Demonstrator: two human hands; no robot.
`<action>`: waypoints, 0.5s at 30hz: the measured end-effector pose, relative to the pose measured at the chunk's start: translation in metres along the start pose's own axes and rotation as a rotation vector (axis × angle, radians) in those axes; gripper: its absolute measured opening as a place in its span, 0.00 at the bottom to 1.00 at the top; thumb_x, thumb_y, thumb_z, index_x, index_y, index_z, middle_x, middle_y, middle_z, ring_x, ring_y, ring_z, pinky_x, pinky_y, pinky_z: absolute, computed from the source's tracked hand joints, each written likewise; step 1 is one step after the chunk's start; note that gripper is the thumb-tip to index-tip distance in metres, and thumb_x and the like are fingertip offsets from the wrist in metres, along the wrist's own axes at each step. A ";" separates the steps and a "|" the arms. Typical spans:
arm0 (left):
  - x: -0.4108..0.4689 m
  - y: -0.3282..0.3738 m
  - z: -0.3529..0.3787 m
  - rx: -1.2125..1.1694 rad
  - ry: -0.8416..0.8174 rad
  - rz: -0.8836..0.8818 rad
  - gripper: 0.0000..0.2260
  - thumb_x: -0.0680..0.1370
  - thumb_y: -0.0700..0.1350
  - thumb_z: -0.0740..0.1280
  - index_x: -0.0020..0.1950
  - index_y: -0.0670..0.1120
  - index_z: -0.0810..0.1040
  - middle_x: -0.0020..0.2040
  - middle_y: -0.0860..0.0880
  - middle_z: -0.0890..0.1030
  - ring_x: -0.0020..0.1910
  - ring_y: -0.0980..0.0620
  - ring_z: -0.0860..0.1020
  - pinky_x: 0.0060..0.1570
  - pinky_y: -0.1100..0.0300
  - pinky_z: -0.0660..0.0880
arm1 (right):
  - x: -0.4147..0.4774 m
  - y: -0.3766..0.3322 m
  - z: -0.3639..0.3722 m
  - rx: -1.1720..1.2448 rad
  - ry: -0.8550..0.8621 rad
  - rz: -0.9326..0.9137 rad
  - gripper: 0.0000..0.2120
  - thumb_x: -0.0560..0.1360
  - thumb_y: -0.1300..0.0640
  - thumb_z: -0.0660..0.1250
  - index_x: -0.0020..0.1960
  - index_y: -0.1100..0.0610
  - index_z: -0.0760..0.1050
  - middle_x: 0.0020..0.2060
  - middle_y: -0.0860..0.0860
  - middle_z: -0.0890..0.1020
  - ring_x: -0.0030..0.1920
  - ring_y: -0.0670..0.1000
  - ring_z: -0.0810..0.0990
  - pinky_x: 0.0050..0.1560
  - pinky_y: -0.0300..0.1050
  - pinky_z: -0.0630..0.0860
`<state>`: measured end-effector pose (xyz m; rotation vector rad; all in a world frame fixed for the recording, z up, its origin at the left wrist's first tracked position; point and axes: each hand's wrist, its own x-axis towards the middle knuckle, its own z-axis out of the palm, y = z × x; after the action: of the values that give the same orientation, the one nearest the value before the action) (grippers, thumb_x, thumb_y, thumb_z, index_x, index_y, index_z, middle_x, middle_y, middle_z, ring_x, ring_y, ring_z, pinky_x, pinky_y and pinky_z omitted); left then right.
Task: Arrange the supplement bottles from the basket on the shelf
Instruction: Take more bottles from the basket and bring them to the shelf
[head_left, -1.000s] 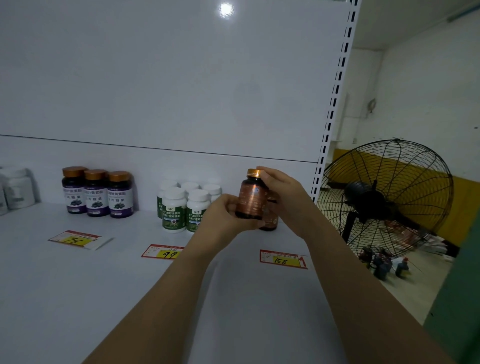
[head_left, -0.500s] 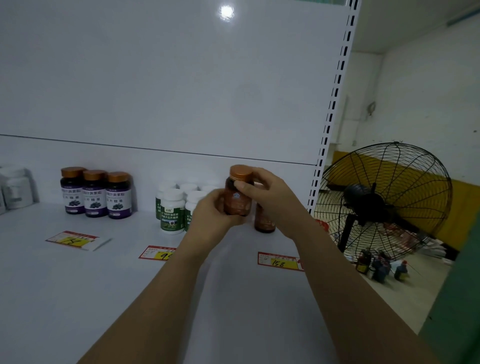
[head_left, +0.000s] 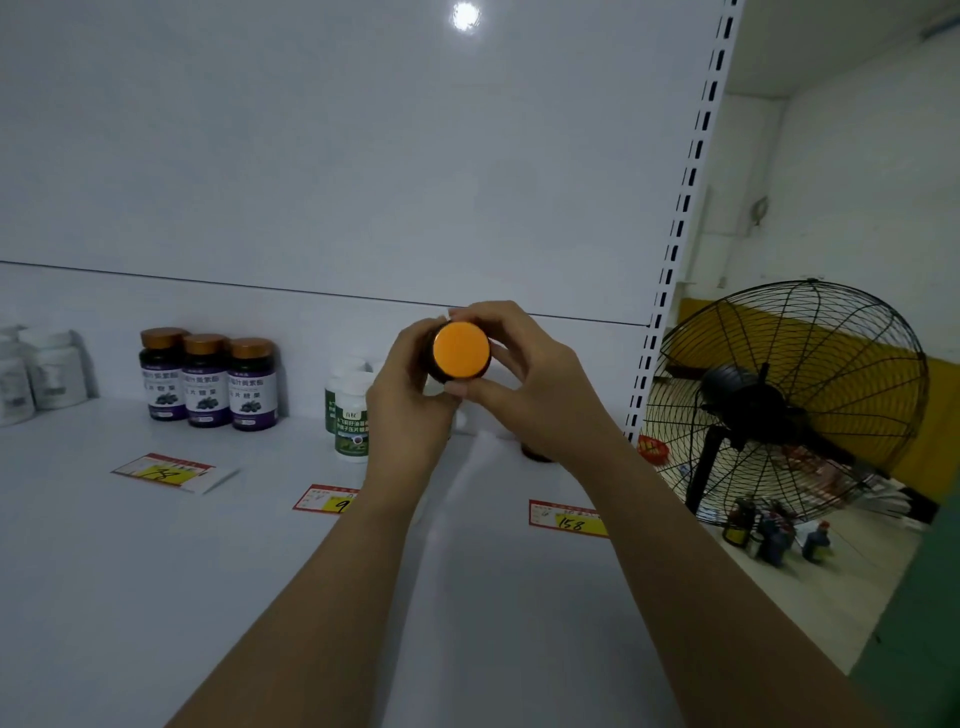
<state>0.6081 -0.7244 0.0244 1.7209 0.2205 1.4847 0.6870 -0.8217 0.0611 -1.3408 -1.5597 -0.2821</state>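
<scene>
In the head view I have the brown bottle (head_left: 460, 351) pinched between my left hand (head_left: 410, 400) and right hand (head_left: 524, 389), tipped so its orange cap faces me and its long axis points toward the shelf (head_left: 156, 571) back. It hangs above the bare spot behind the 158 price tag (head_left: 569, 518), so I judge it must be righted before lowering.

I noted three red-and-yellow price tags lying flat on the white surface: one at left (head_left: 165, 471), one partly hidden at centre (head_left: 327, 500), and one reading 158 at right (head_left: 569, 518). A black wire-caged floor fan (head_left: 784, 402) stood on the floor to the right. Small dark containers (head_left: 774, 532) sat near its base. A slotted white upright (head_left: 675, 228) edged the unit.
</scene>
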 end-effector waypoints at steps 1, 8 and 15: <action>0.001 0.000 0.001 -0.016 -0.037 -0.022 0.22 0.72 0.33 0.71 0.59 0.52 0.73 0.53 0.61 0.78 0.53 0.69 0.76 0.50 0.76 0.71 | 0.000 0.000 -0.002 0.011 0.020 0.022 0.22 0.71 0.63 0.72 0.64 0.58 0.72 0.59 0.49 0.78 0.62 0.48 0.75 0.65 0.45 0.73; -0.003 0.016 0.005 -0.087 -0.351 -0.331 0.17 0.67 0.44 0.77 0.54 0.49 0.79 0.45 0.55 0.84 0.44 0.62 0.82 0.44 0.72 0.76 | 0.001 0.002 -0.012 0.029 0.302 0.387 0.13 0.76 0.53 0.68 0.59 0.53 0.78 0.50 0.48 0.82 0.53 0.46 0.80 0.55 0.40 0.77; -0.005 0.023 0.001 -0.137 -0.625 -0.818 0.25 0.68 0.63 0.70 0.52 0.44 0.81 0.41 0.43 0.85 0.38 0.51 0.83 0.39 0.61 0.76 | -0.012 0.012 -0.035 0.491 0.060 1.130 0.15 0.71 0.48 0.72 0.45 0.60 0.79 0.41 0.57 0.81 0.44 0.55 0.82 0.53 0.51 0.80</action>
<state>0.5987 -0.7422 0.0365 1.6044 0.4091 0.3435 0.7137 -0.8497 0.0622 -1.5541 -0.5648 0.7046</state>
